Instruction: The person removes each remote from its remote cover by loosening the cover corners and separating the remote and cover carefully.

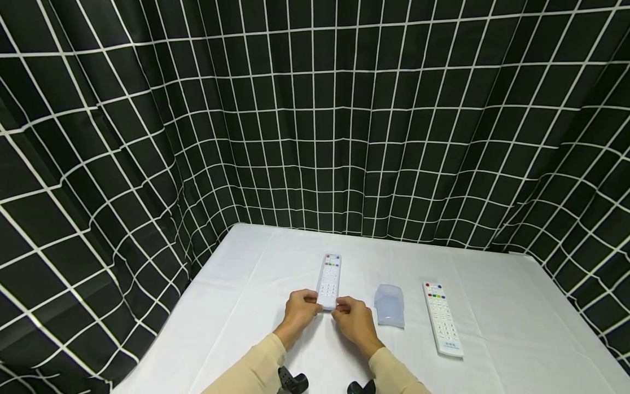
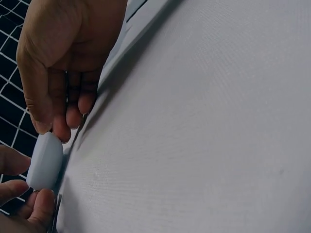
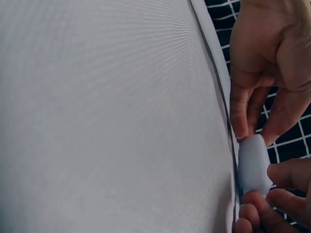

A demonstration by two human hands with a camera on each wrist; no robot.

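A white remote control (image 1: 330, 278) with coloured buttons at its far end lies lengthwise on the white table. My left hand (image 1: 301, 310) pinches its near left corner between thumb and fingers. At the near right corner my right hand (image 1: 355, 322) does the same. The left wrist view shows the remote's rounded end (image 2: 46, 162) between the fingertips of both hands. Seen from the right wrist, that end (image 3: 254, 164) looks smooth and pale, right by the tabletop. A flat, translucent bluish sleeve (image 1: 390, 306) lies to the right of my right hand.
A second white remote (image 1: 443, 320) lies farther right, slightly slanted, with its coloured buttons away from me. White cloth covers the table (image 1: 266, 257). A black curtain with a white grid (image 1: 339, 120) hangs behind it and along both sides.
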